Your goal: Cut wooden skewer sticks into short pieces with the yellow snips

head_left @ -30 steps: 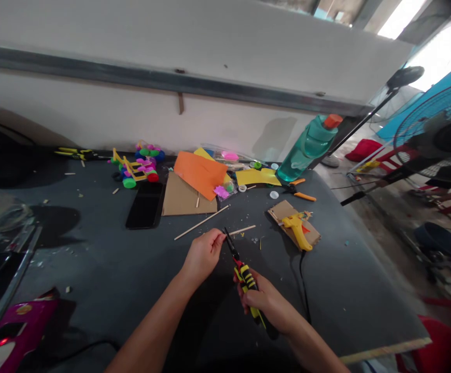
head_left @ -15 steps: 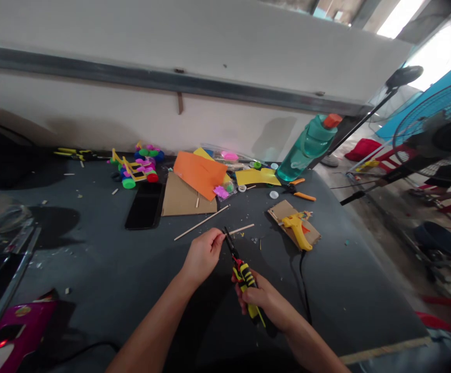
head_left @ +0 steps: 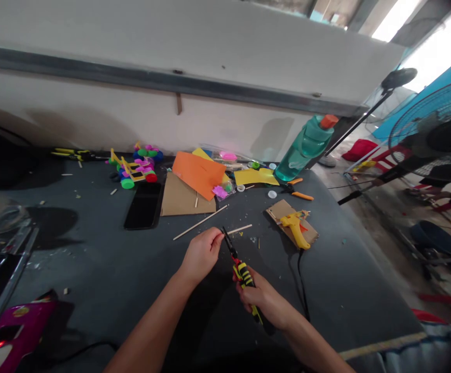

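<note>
Needle-nose pliers [head_left: 244, 274] with yellow-and-black handles are gripped in my right hand [head_left: 262, 298], their dark jaws pointing up and away. At the jaws, the fingertips of my left hand [head_left: 204, 254] pinch the near end of a thin wooden stick [head_left: 241, 228]. That stick sticks out to the right beyond the pliers; its pinched end is hidden by my fingers. Whether the jaws bite on it I cannot tell. A longer wooden stick [head_left: 200, 223] lies on the table just beyond my left hand.
Beyond the hands lie a black phone [head_left: 143, 205], cardboard [head_left: 173, 199], orange paper [head_left: 198, 171] and a colourful wheeled toy [head_left: 134, 168]. To the right are a yellow glue gun [head_left: 296, 228] with its cord, orange-handled pliers [head_left: 301, 194] and a green bottle [head_left: 301, 147]. A fan [head_left: 443, 132] stands off the table.
The view has shifted very slightly. Both hands, the pliers and the stick keep nearly the same arrangement.
</note>
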`<control>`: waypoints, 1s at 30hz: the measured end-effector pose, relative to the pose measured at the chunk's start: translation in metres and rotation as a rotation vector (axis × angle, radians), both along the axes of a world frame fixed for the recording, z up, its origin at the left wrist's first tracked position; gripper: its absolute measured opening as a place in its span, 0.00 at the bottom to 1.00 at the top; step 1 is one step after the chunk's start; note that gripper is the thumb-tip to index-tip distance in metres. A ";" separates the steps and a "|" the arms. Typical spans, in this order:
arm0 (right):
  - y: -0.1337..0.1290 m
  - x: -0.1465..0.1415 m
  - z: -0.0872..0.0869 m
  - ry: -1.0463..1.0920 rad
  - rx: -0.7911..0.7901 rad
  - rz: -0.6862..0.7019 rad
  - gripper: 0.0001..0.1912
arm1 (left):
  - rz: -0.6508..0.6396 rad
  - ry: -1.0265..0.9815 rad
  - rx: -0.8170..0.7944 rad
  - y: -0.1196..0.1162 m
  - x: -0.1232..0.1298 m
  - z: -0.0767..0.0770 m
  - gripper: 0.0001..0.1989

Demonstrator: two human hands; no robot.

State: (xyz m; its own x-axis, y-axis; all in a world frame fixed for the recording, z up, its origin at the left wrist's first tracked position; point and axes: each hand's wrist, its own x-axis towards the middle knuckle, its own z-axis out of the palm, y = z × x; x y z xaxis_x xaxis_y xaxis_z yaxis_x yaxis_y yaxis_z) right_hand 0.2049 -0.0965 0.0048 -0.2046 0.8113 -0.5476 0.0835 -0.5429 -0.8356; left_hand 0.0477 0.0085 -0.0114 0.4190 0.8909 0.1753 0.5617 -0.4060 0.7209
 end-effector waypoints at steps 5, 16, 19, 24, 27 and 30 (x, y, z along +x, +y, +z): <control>-0.001 -0.001 0.003 -0.011 0.008 0.004 0.16 | -0.003 0.017 0.019 -0.002 0.002 -0.002 0.11; -0.005 -0.004 0.002 -0.049 0.025 -0.027 0.13 | -0.010 0.004 0.023 -0.005 0.004 -0.004 0.11; -0.003 -0.007 0.004 -0.006 -0.021 -0.064 0.15 | 0.013 -0.004 0.006 -0.006 0.007 -0.003 0.12; -0.001 -0.008 -0.001 0.004 -0.040 -0.086 0.17 | 0.052 0.001 -0.010 -0.005 0.008 -0.003 0.13; -0.001 -0.005 -0.007 0.061 -0.061 -0.091 0.18 | 0.019 -0.015 -0.003 -0.003 0.006 -0.004 0.12; -0.001 -0.003 -0.010 0.094 -0.071 -0.101 0.19 | -0.012 -0.027 0.019 -0.001 0.003 -0.004 0.12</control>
